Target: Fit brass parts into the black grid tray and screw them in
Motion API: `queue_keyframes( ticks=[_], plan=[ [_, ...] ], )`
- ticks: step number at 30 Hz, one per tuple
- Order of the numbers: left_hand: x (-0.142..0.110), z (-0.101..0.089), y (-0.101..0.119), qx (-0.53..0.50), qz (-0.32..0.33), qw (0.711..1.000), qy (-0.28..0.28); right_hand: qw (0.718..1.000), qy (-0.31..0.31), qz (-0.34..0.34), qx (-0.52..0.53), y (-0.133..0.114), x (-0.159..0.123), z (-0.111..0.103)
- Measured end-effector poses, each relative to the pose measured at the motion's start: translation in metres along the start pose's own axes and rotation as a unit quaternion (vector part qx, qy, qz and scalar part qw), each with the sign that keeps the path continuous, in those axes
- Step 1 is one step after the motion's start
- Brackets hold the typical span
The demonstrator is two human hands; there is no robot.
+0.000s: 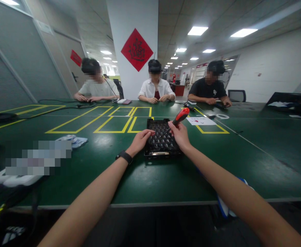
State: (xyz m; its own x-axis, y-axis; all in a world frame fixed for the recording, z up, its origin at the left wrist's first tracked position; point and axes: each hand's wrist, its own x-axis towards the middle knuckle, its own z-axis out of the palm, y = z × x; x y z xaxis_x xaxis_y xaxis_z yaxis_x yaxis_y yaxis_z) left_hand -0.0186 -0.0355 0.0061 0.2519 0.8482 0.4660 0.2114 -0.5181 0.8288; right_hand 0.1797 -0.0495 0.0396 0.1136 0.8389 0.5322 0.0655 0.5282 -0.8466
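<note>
A black rectangular case (162,145) with rows of small glossy pockets lies on the green table, straight ahead of me. A short pale metallic strip shows along its near edge. My right hand (180,136) is closed around a screwdriver (181,116) with a red and black handle. The screwdriver is tilted, handle up to the right, its thin shaft slanting down over the case. My left hand (141,140) is at the case's left side, fingertips pinched together over the pockets. Whatever is between them, if anything, is too small to tell. A dark watch (124,157) is on my left wrist.
Yellow tape outlines (73,131) mark the green table (101,181). A printed paper sheet (201,121) and a white tape ring (222,116) lie beyond my right hand. White objects (24,179), partly blurred out, lie at left. Three people sit along the far side.
</note>
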Motion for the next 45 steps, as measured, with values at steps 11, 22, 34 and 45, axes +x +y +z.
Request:
queue_keyframes(
  ticks=[11, 22, 34, 45],
  plan=[
    [-0.002, 0.001, -0.010, 0.168, 0.022, 0.984, 0.057, 0.998, -0.029, 0.038, -0.034, 0.025, 0.011, -0.010],
    [-0.002, 0.002, -0.011, 0.221, 0.034, 0.974, 0.049, 0.997, -0.046, 0.063, -0.023, 0.027, 0.009, -0.007],
    [-0.002, 0.001, -0.012, 0.209, 0.045, 0.976, 0.042, 0.994, -0.001, 0.086, 0.066, 0.016, 0.010, -0.007],
    [0.001, -0.001, -0.013, 0.231, 0.034, 0.972, 0.020, 0.988, -0.011, 0.092, 0.127, 0.006, 0.007, -0.004]
  ],
)
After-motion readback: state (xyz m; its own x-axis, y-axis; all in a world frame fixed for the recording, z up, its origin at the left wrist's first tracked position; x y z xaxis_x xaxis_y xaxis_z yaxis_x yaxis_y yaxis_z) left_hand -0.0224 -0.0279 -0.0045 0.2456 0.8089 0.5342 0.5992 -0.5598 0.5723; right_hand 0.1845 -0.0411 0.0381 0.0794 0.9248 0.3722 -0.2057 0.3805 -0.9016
